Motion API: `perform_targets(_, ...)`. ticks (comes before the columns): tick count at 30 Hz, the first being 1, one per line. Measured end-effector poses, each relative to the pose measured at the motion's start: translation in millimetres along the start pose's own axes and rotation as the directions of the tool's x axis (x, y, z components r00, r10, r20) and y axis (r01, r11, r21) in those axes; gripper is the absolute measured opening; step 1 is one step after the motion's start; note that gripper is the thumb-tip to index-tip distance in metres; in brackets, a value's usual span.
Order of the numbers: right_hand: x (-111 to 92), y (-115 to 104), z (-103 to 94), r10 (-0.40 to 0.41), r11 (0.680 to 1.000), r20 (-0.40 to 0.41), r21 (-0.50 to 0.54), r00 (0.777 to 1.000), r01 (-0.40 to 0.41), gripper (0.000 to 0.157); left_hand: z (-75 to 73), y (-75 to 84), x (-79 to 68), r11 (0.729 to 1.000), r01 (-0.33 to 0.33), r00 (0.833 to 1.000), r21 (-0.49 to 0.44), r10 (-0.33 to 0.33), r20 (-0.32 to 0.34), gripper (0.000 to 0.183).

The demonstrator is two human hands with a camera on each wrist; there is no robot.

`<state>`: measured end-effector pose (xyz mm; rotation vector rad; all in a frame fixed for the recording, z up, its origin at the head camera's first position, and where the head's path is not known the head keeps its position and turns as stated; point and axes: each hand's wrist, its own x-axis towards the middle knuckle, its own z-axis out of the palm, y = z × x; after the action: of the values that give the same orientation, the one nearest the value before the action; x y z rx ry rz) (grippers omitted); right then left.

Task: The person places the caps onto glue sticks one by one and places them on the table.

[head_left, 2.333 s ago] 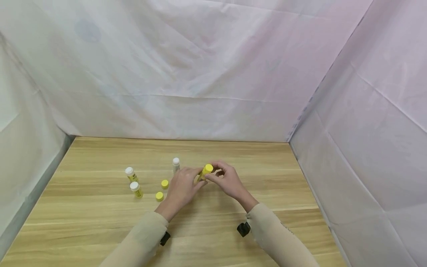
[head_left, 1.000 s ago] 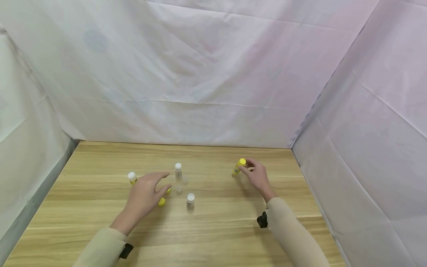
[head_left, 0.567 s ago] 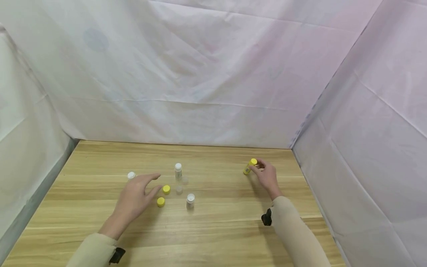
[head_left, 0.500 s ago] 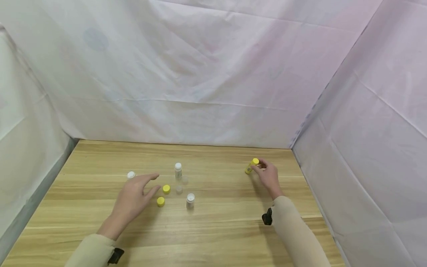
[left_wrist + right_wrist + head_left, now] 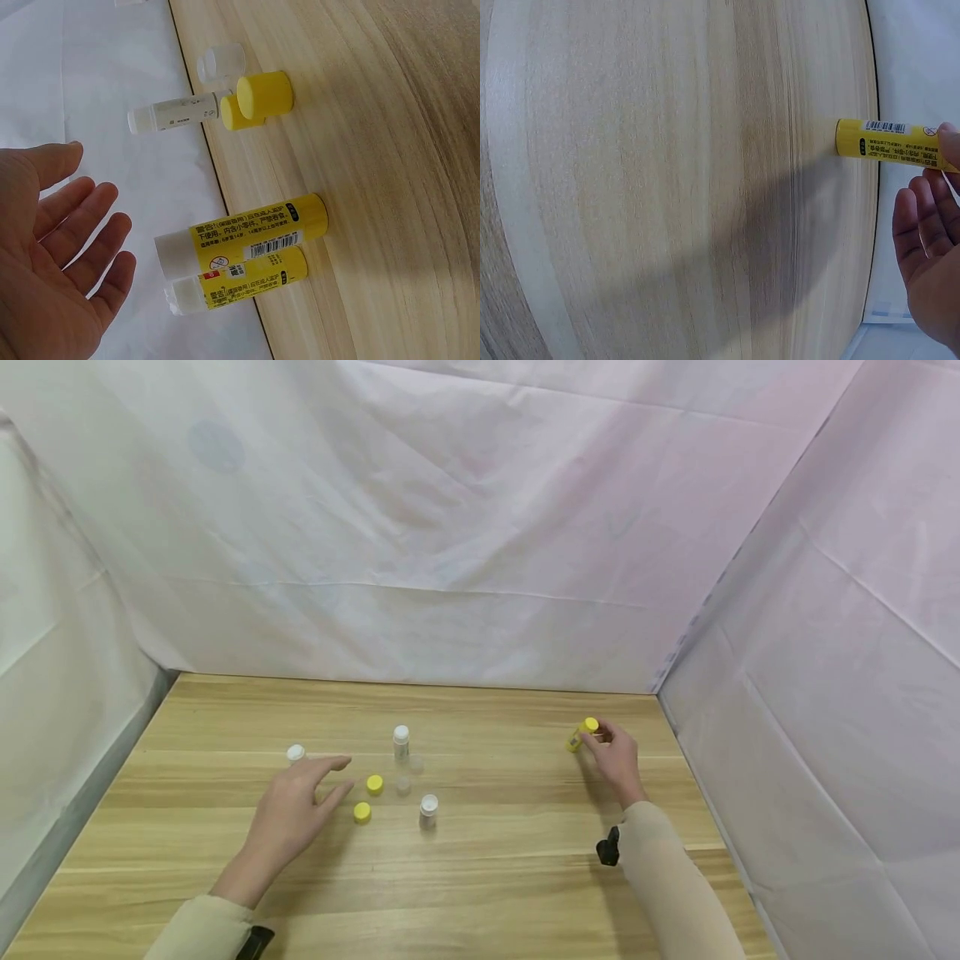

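Note:
Near the back right of the table, my right hand [image 5: 618, 758] pinches a yellow-capped glue stick [image 5: 583, 735] by its upper part. Its lower end is at or just above the wood; I cannot tell whether they touch. My left hand [image 5: 288, 806] hangs with relaxed fingers, holding nothing. Beside it, in the left wrist view, two uncapped yellow glue sticks [image 5: 259, 232] stand close together, showing white tops. The head view shows only one white top [image 5: 296, 752] behind that hand. Two yellow caps [image 5: 374, 785] [image 5: 362, 812] lie right of the left fingers.
Two white-topped glue sticks with pale bodies [image 5: 401, 742] [image 5: 428, 808] stand mid-table. Between them lie two clear caps [image 5: 403, 786] [image 5: 416, 765]. Pale cloth [image 5: 420, 635] hangs behind the wooden table [image 5: 480, 893] and at both sides.
Both hands were together at the yellow glue stick. My left hand has let go and moved left; my right hand has carried the stick right, still shifting slightly in the last half second.

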<state>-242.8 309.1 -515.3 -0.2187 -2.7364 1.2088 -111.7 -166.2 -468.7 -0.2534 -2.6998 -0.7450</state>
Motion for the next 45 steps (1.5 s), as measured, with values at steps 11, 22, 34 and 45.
perform_targets(11,-2,-1,5.4,-0.017,0.998,0.057,-0.062,0.998,0.02,0.039,4.4,-0.4,-5.6,0.999,0.027,0.999,-0.02,-0.026,0.034,0.033)
perform_targets(22,-6,0,7.5,0.071,0.997,0.198,-0.039,0.978,-0.064,0.062,7.3,0.8,-7.5,1.0,0.002,1.0,-0.031,-0.002,0.018,0.033)
perform_targets(34,-22,-4,-0.7,0.022,1.0,0.025,-0.004,0.999,-0.022,0.077,11.3,14.3,-10.7,0.998,-0.022,0.999,-0.063,0.024,0.04,0.034)
perform_targets(45,-39,-32,5.3,-0.175,0.982,-0.091,0.052,0.98,0.18,0.055,39.3,30.1,-20.2,0.992,-0.063,0.995,-0.106,0.071,0.075,0.037)
